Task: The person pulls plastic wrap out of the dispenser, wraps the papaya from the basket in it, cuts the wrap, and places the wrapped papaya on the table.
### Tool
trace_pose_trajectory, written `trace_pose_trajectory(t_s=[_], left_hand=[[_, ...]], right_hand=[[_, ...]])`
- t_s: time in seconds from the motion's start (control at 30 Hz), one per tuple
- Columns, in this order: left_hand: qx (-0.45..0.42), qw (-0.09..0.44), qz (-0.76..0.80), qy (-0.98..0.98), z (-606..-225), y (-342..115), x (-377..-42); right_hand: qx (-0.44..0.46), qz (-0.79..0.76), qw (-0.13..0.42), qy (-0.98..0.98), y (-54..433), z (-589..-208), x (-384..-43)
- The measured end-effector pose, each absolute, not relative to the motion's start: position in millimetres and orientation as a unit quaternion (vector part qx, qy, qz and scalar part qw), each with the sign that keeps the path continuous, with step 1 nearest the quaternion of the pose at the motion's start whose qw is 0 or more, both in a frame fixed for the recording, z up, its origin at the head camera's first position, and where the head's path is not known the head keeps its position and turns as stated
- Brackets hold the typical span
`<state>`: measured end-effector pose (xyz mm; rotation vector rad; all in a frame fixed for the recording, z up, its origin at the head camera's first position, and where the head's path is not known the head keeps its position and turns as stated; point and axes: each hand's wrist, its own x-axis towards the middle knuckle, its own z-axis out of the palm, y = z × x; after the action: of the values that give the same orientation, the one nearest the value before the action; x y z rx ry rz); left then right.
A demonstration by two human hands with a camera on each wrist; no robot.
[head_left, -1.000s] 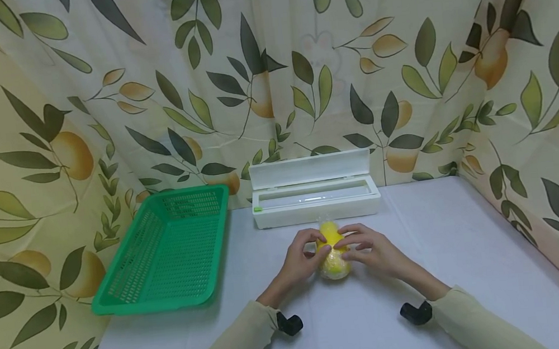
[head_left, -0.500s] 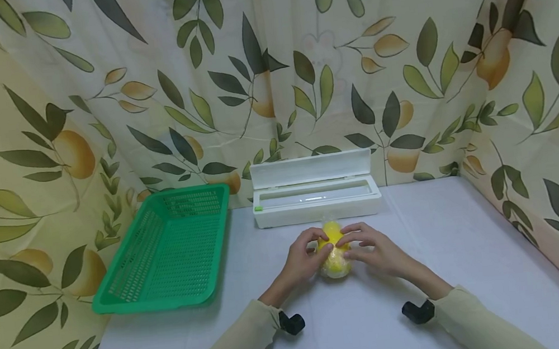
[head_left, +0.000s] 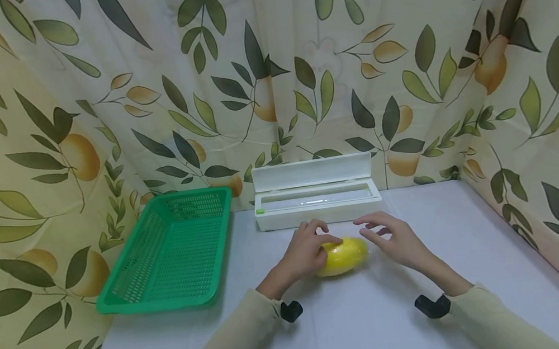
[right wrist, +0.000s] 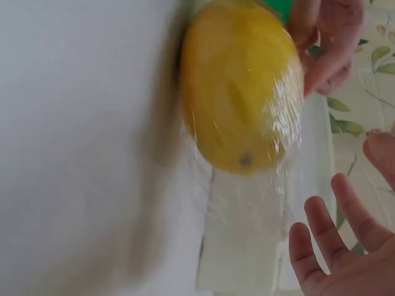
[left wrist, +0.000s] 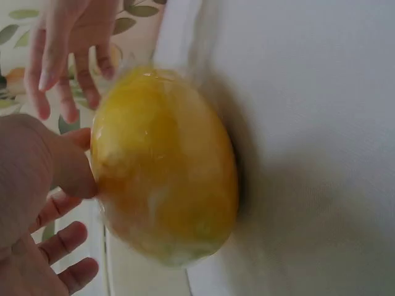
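A yellow oval fruit [head_left: 343,257] lies crosswise near the middle of the white tablecloth, wrapped in clear cling film [right wrist: 287,114]. Thumb and index finger of my left hand [head_left: 301,255] hold its left end, while the other fingers stay off it in the left wrist view. My right hand [head_left: 399,239] hovers just past the right end, fingers spread and apart from the fruit. In the right wrist view, loose film trails beyond the fruit's end, which has a small dark spot.
Behind the hands stands a long white cling film box [head_left: 321,217], its lid [head_left: 312,172] raised. A green plastic basket [head_left: 158,306] sits on the left of the table. Leaf-patterned curtain [head_left: 322,97] closes off the back and sides.
The fruit has turned from pointing away from me to lying crosswise. My right hand has let go and moved off to the right, while the left keeps its hold.
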<state>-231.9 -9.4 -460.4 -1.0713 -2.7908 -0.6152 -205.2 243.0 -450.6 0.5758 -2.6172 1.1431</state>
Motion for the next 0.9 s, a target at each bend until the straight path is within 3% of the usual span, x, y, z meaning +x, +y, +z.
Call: trace_pose_trajectory(t_s=[0.17,0.43,0.73,0.9], left_hand=[[-0.381,0.067,-0.163,-0.908,-453.7,-9.3,-220.3],[-0.385,0.097,-0.124,-0.909,-455.5,-19.8,-207.6],[-0.389,0.058,-0.263,-0.881,-476.5,-44.8,-198.9],[-0.408,0.071,-0.311,-0.856,-483.2,-52.3,-206.4]], right_hand=[[0.210,0.375,0.112,-0.896,246.5,-441.3,-203.9],[0.266,0.374,0.053,-0.887,244.0,-443.4,-198.4],[0.308,0.387,0.007,-0.869,229.7,-462.6,-186.2],[0.309,0.400,0.038,-0.862,220.5,-472.9,-181.7]])
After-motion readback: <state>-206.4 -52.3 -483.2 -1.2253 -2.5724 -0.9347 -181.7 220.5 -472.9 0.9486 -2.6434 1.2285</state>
